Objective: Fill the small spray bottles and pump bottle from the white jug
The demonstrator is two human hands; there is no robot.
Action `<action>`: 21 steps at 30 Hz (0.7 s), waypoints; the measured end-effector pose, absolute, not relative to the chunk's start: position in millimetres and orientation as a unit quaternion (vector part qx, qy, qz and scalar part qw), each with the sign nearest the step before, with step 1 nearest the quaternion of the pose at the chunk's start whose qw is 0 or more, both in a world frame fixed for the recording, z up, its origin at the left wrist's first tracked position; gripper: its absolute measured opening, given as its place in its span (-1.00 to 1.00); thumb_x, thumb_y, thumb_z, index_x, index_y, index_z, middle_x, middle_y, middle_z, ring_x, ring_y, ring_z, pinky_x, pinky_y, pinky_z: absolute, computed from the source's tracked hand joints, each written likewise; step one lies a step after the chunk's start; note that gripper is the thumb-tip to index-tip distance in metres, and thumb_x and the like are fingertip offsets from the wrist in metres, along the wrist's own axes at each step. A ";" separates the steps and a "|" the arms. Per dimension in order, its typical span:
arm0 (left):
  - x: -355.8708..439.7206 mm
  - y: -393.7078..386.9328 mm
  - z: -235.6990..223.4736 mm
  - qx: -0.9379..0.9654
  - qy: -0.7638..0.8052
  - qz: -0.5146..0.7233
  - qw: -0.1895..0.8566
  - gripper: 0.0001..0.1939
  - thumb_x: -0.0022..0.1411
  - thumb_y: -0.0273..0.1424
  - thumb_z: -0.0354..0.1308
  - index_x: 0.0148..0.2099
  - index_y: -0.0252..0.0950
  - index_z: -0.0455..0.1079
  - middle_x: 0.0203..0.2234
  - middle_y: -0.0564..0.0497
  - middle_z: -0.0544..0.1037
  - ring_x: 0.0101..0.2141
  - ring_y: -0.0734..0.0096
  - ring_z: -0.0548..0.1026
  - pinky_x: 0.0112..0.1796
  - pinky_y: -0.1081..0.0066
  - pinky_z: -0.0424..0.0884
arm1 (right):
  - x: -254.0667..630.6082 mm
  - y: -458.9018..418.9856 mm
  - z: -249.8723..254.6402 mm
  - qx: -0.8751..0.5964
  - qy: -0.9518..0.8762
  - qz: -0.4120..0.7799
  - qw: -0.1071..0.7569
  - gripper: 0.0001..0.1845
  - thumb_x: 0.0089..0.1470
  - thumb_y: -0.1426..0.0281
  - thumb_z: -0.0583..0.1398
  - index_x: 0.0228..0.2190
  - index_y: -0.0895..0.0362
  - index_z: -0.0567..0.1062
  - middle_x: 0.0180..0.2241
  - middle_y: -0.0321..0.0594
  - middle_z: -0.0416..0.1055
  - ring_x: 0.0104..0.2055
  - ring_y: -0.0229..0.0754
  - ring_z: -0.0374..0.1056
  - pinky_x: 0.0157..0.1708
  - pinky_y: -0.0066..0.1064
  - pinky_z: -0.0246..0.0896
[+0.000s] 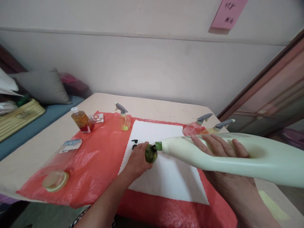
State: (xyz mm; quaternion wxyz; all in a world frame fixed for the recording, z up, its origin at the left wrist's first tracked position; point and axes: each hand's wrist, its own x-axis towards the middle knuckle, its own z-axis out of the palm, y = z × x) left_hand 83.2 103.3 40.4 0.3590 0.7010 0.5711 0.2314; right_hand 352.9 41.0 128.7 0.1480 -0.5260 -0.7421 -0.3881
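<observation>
My left hand (136, 161) is closed around a small dark green bottle (151, 154) over the white sheet. A black pump head (134, 144) shows just beyond that hand; whether the fingers touch it I cannot tell. My right hand (220, 152) grips the handle of a large pale green jug (256, 161), tipped almost level with its neck to the left. The jug's green spout (158, 146) meets the black-rimmed mouth of the small bottle. Any liquid passing between them is not visible.
Beneath lie a white sheet (171, 186) and red plastic (99, 164). Spray bottles stand behind: one orange (125, 123), one pink (192, 129), another partly hidden by the jug. Left are an amber bottle (82, 120), a clear pouch (71, 145) and a round container (55, 181).
</observation>
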 end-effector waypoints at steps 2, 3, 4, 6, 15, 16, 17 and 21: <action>83.0 102.7 40.6 0.698 0.571 0.236 0.362 -0.08 -0.14 -0.48 0.34 0.31 -0.17 0.18 0.27 -0.18 0.34 0.28 -0.04 0.25 0.25 0.06 0.21 | 354.2 40.1 128.5 -0.525 -0.742 -0.391 0.145 -0.27 0.14 0.50 0.18 0.32 0.00 0.24 0.17 -0.02 0.44 0.20 0.12 0.36 0.29 0.08 0.00; 83.0 102.5 40.8 0.696 0.570 0.241 0.364 -0.08 -0.15 -0.48 0.34 0.31 -0.15 0.19 0.26 -0.17 0.35 0.28 -0.04 0.27 0.25 0.06 0.22 | 354.8 39.8 128.7 -0.524 -0.743 -0.392 0.141 -0.26 0.15 0.50 0.18 0.33 0.00 0.22 0.16 -0.03 0.45 0.20 0.12 0.36 0.29 0.08 -0.01; 83.0 102.4 41.0 0.693 0.569 0.247 0.366 -0.09 -0.15 -0.48 0.35 0.30 -0.15 0.20 0.25 -0.17 0.36 0.27 -0.05 0.28 0.24 0.05 0.22 | 355.2 39.7 129.1 -0.522 -0.744 -0.393 0.137 -0.25 0.14 0.50 0.17 0.34 0.00 0.21 0.16 -0.03 0.45 0.20 0.12 0.36 0.29 0.07 -0.01; 83.1 102.4 41.4 0.689 0.569 0.252 0.370 -0.09 -0.17 -0.48 0.36 0.28 -0.15 0.23 0.24 -0.18 0.37 0.25 -0.07 0.30 0.23 0.04 0.24 | 355.5 39.9 130.0 -0.517 -0.748 -0.395 0.132 -0.22 0.14 0.51 0.17 0.35 0.00 0.18 0.15 -0.02 0.46 0.20 0.13 0.36 0.28 0.08 0.00; 82.6 102.3 41.0 0.684 0.569 0.262 0.374 -0.10 -0.19 -0.51 0.36 0.26 -0.14 0.26 0.21 -0.16 0.41 0.24 -0.04 0.31 0.22 0.08 0.25 | 354.8 41.1 129.8 -0.508 -0.749 -0.405 0.131 -0.25 0.11 0.52 0.21 0.32 0.06 0.25 0.15 0.02 0.46 0.18 0.16 0.38 0.26 0.08 0.02; 82.4 102.2 40.8 0.685 0.569 0.261 0.373 -0.10 -0.19 -0.51 0.36 0.26 -0.14 0.25 0.21 -0.16 0.41 0.25 -0.05 0.30 0.21 0.08 0.25 | 354.6 41.2 129.9 -0.507 -0.749 -0.406 0.131 -0.25 0.11 0.52 0.21 0.32 0.06 0.25 0.15 0.02 0.46 0.17 0.16 0.38 0.26 0.08 0.02; 82.1 102.2 40.7 0.686 0.568 0.260 0.372 -0.10 -0.19 -0.50 0.36 0.27 -0.15 0.25 0.21 -0.16 0.40 0.25 -0.05 0.30 0.21 0.08 0.25 | 354.2 41.4 130.2 -0.505 -0.749 -0.408 0.132 -0.26 0.11 0.52 0.22 0.31 0.07 0.26 0.15 0.03 0.46 0.17 0.16 0.38 0.26 0.08 0.02; 81.3 102.4 42.2 0.688 0.567 0.252 0.376 -0.09 -0.17 -0.49 0.36 0.29 -0.19 0.23 0.23 -0.20 0.37 0.26 -0.06 0.29 0.21 0.08 0.25 | 351.5 42.7 131.6 -0.503 -0.749 -0.410 0.137 -0.31 0.12 0.50 0.21 0.28 0.08 0.31 0.12 0.03 0.48 0.14 0.17 0.40 0.24 0.08 0.05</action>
